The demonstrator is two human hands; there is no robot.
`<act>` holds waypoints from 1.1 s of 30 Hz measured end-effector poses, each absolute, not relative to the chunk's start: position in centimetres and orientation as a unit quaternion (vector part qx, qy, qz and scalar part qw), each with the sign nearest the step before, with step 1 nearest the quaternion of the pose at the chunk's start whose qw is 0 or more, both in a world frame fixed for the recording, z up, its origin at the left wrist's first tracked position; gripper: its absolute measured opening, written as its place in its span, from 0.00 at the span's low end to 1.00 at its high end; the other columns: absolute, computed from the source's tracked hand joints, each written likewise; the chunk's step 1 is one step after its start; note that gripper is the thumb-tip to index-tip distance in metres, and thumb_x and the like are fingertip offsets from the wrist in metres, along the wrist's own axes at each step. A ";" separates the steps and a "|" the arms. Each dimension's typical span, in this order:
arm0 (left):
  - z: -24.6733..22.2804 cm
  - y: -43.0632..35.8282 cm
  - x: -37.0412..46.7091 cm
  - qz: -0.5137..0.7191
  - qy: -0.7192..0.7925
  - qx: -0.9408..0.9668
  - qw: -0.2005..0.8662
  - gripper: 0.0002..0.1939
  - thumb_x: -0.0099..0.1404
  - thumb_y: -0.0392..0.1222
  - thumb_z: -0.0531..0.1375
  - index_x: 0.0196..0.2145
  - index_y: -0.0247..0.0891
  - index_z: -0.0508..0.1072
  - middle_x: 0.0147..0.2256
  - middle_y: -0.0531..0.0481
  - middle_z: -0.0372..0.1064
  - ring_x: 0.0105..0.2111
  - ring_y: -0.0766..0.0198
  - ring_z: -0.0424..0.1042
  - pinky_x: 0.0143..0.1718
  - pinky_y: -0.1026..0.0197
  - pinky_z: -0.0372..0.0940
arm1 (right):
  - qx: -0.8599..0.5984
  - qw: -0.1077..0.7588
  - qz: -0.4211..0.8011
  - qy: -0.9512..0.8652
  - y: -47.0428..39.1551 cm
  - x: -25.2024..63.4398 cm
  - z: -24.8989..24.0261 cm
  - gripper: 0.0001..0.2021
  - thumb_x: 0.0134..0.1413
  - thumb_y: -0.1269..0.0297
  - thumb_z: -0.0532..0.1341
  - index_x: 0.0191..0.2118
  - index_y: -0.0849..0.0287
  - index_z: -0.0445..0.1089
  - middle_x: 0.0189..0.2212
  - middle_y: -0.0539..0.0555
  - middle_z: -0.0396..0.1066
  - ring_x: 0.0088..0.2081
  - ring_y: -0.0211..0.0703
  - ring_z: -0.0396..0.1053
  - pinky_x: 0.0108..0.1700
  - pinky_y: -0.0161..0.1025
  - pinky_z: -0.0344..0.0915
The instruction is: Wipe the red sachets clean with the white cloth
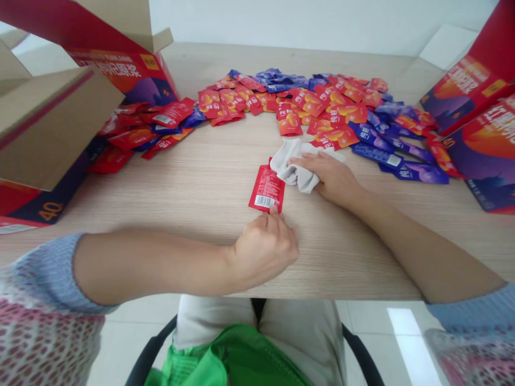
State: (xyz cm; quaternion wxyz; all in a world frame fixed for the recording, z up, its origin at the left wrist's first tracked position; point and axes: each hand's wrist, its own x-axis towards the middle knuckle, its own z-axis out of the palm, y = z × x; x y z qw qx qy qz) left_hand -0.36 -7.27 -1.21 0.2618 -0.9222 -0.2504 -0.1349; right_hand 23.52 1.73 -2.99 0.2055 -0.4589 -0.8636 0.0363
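2 hands (pixel 267 244) at red pouch (pixel 267 187), cloth (pixel 296 165) right.

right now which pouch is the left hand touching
The lone red pouch, barcode side up: a finger of the left hand is on its lower edge and the white cloth meets its upper corner. The other pouches lie in heaps.

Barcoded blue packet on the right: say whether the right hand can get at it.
Probably yes: the blue packet lies uncovered near the right hand, though that hand is on a cloth.
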 end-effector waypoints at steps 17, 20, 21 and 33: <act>-0.6 -6.9 -0.3 -0.080 -0.222 -0.951 0.201 0.10 0.58 0.25 0.53 0.27 0.32 0.72 0.23 0.42 0.72 0.22 0.55 0.71 0.21 0.57 0.62 | -0.258 0.180 0.173 -0.933 -2.7 19.3 -1.6 0.28 0.60 0.74 0.54 0.65 0.49 0.58 0.70 0.53 0.44 0.69 0.51 0.44 0.66 0.56 0.47; -0.7 -7.0 -0.1 -0.104 -0.235 -0.939 0.227 0.10 0.56 0.25 0.52 0.27 0.31 0.72 0.23 0.41 0.72 0.21 0.54 0.71 0.21 0.56 0.62 | -0.273 0.121 0.156 -0.942 -2.1 19.4 -1.7 0.32 0.57 0.77 0.54 0.66 0.48 0.55 0.67 0.50 0.52 0.69 0.49 0.42 0.66 0.57 0.43; -0.7 -7.1 0.0 -0.108 -0.241 -0.935 0.237 0.11 0.55 0.24 0.52 0.27 0.30 0.73 0.23 0.40 0.72 0.21 0.54 0.70 0.20 0.56 0.62 | -0.279 0.111 0.146 -0.943 -1.8 19.4 -1.6 0.33 0.56 0.78 0.54 0.66 0.46 0.56 0.67 0.48 0.53 0.69 0.48 0.41 0.66 0.57 0.43; -1.2 -7.5 0.2 -0.099 -0.272 -0.924 0.251 0.11 0.59 0.26 0.54 0.28 0.30 0.77 0.29 0.36 0.76 0.28 0.54 0.75 0.25 0.58 0.66 | -0.388 0.123 0.044 -0.912 1.5 21.4 -1.4 0.33 0.55 0.76 0.58 0.65 0.46 0.58 0.66 0.50 0.55 0.67 0.55 0.48 0.63 0.58 0.49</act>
